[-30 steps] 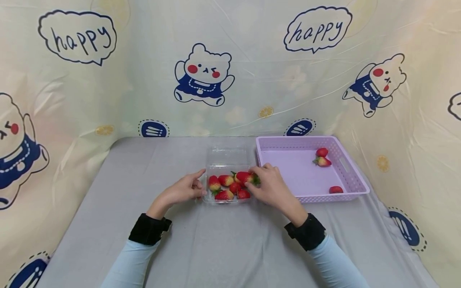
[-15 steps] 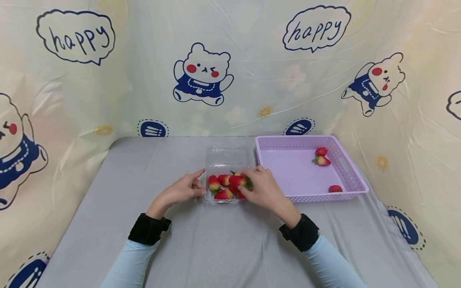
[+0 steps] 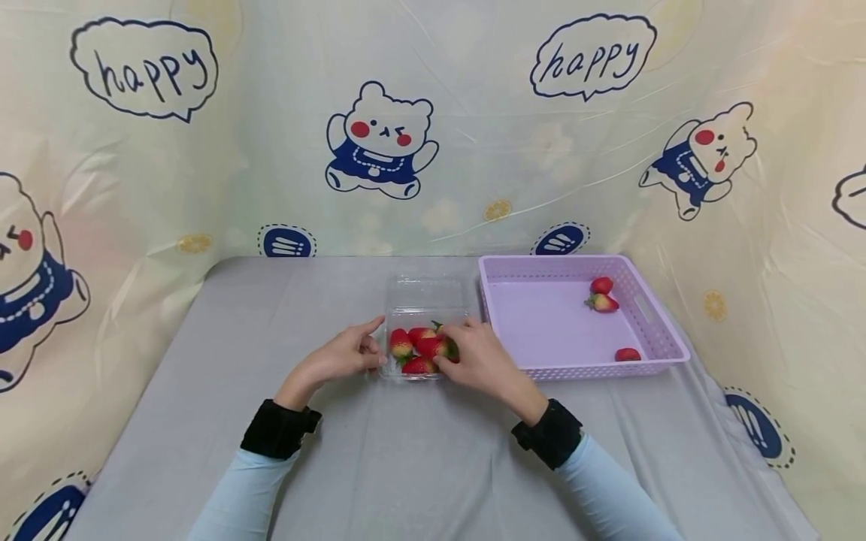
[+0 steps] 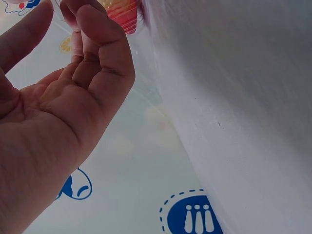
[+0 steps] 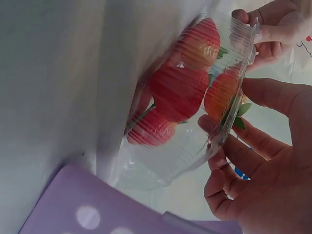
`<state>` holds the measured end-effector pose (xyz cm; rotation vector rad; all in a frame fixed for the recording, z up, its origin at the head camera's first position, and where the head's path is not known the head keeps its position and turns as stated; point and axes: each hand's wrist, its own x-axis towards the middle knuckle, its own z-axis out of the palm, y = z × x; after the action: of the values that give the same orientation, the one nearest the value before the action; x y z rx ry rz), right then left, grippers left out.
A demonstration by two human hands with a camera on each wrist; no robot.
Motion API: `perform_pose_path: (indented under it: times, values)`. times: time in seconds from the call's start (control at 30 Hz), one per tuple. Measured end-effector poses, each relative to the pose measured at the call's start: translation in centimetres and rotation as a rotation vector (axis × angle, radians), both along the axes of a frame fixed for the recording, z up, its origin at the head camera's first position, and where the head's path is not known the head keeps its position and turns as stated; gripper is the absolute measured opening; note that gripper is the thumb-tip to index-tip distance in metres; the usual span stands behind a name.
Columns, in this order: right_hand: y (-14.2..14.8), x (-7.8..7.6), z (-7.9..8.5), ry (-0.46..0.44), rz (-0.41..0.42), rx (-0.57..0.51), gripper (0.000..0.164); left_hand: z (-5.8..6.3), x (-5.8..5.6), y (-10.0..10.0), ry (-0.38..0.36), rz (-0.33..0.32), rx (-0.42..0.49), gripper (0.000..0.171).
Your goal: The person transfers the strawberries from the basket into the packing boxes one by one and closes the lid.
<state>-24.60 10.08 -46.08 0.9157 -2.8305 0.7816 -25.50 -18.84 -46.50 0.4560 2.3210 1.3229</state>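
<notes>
Strawberries (image 3: pixel 401 343) are mostly piled in a see-through box (image 3: pixel 428 314) around the middle of the desk (image 3: pixel 379 466), which has a grey cloth (image 3: pixel 169 443) over it. Lid (image 3: pixel 425 291) is open, flipped back on the far side.

As for the hands, the left hand (image 3: pixel 341 352) has its fingers bent and is gripping the left edge of the box; its wrist view is mostly palm plus a bit of red fruit. The right hand (image 3: pixel 476 353) is pinching one strawberry (image 3: pixel 431 346) at the right part of the box, and the right wrist view shows green leaves (image 5: pixel 242 114) poking out by the rim. Can't tell exactly how many are in there, fingers block some.

Just right of the box there's a lilac basket (image 3: pixel 541 323) with holes in its sides, holding three more: a pair of berries (image 3: pixel 602 303) touching each other toward the far right corner, and a lone berry (image 3: pixel 627 354) by the near wall.

Both wrists have black bands (image 3: pixel 280 430), with light blue sleeves (image 3: pixel 243 488) below. Behind it all is a pale backdrop (image 3: pixel 494 45) with winking cartoon bears (image 3: pixel 389 139) and "happy" in speech bubbles (image 3: pixel 145 41)
</notes>
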Motion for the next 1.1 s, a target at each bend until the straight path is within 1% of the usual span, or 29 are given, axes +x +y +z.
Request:
perform_pose_path:
  times: [0.17, 0.53, 0.73, 1.1]
  values:
    - [-0.6, 0.2, 0.1, -0.009, -0.010, 0.019, 0.040, -0.1, -0.1, 0.0, -0.002, 0.003, -0.004, 0.081]
    - [-1.5, 0.0, -0.1, -0.041, -0.002, 0.049, 0.044, -0.1, -0.2, 0.0, 0.004, -0.003, -0.007, 0.082]
    - [-1.8, 0.0, -0.2, -0.032, 0.006, 0.047, 0.044, 0.0, -0.3, -0.1, 0.001, -0.003, -0.006, 0.082]
    - [-1.9, -0.1, -0.1, -0.029, 0.034, 0.077, 0.043, -0.1, -0.2, -0.2, -0.002, -0.004, 0.002, 0.082]
